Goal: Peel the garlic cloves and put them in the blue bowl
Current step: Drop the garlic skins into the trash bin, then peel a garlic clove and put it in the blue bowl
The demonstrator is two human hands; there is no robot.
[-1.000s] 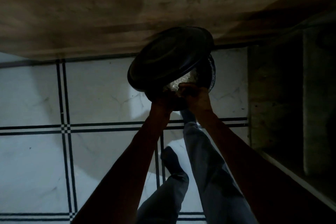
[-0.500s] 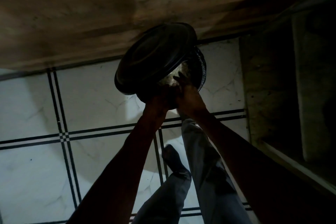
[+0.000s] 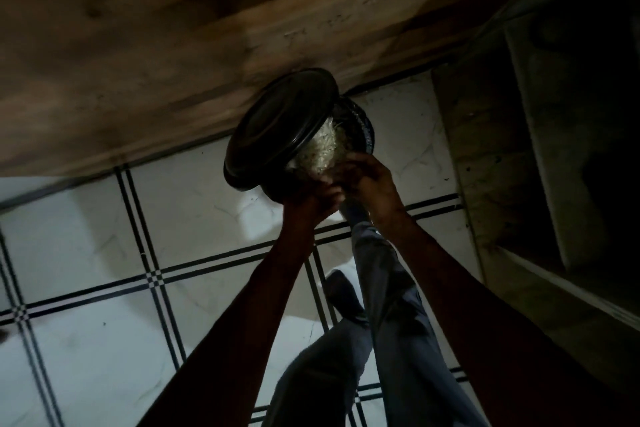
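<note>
Dim view, both hands at 12 o'clock, left hand [image 3: 313,199] and right hand [image 3: 369,180] gripping bowl [image 3: 360,128], dark lid [image 3: 277,132] tilted at its 9 o'clock, pale garlic skins [image 3: 320,149] between, no legible writing

Both arms stretch straight forward, converging. The left hand [image 3: 313,199] and right hand [image 3: 369,180] meet close together, fingers curled in a grip; both trousered legs extend below.

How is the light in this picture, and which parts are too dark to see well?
Head view: dim overall; the tiled floor is the brightest part, both hands and the dark dishes are near silhouettes, the right side sinks into shadow, and wide-angle distortion bends the tile lines.
</note>
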